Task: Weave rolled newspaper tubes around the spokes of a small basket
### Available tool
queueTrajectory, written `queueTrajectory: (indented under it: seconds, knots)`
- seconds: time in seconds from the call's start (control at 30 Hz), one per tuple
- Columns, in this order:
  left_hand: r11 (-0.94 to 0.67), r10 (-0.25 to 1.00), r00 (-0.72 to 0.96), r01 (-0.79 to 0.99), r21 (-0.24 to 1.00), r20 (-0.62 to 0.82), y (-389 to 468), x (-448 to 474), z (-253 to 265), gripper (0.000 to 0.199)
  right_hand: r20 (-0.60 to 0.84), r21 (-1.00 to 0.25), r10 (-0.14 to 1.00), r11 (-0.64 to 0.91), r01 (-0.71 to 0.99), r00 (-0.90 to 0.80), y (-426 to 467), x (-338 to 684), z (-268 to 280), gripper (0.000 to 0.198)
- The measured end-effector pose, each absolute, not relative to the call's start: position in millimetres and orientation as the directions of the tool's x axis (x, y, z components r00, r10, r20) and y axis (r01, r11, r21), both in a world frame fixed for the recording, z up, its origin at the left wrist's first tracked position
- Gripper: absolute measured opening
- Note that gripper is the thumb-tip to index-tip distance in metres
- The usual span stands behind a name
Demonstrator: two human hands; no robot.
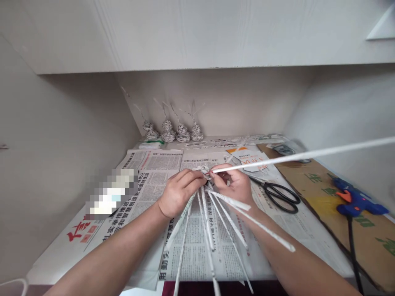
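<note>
Between my hands is a small woven piece of rolled newspaper [202, 169], partly covered by my fingers. My left hand [181, 190] is closed around its left side. From the right, my right hand [235, 183] pinches the end of a long white paper tube [296, 157] against the weave; the tube stretches past the right edge of view. A bit of red shows at the pinched end. Several loose paper tubes [205, 230] fan out from the piece toward me, some passing over my right wrist.
Newspaper sheets [145, 181] cover the table. Black-handled scissors [280, 195] lie right of my right hand. A blue glue gun [359, 201] rests on cardboard [311, 185] at the right. Several woven paper figures [183, 133] stand at the back, beside paper tubes [222, 142]. A cabinet [197, 37] overhangs.
</note>
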State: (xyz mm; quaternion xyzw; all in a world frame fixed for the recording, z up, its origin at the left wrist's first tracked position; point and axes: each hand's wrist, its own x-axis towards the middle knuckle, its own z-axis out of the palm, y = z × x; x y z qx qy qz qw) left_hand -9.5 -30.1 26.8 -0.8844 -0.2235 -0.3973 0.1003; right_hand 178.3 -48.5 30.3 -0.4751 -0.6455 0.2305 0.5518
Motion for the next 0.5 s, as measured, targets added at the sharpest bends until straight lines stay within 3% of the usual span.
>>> queueTrajectory:
  seconds: [0.23,0.5]
  knots:
    - [-0.874,0.379,0.567,0.478,0.082,0.731,-30,-12,33,0.021,0.538,-0.786,0.841,0.526,0.325,-0.059,-53,178,27,0.005]
    - [-0.851,0.477,0.438,0.448,0.275,0.761,-20,-11,19,0.012,0.597,-0.719,0.787,0.611,0.333,-0.156,-47,184,24,0.008]
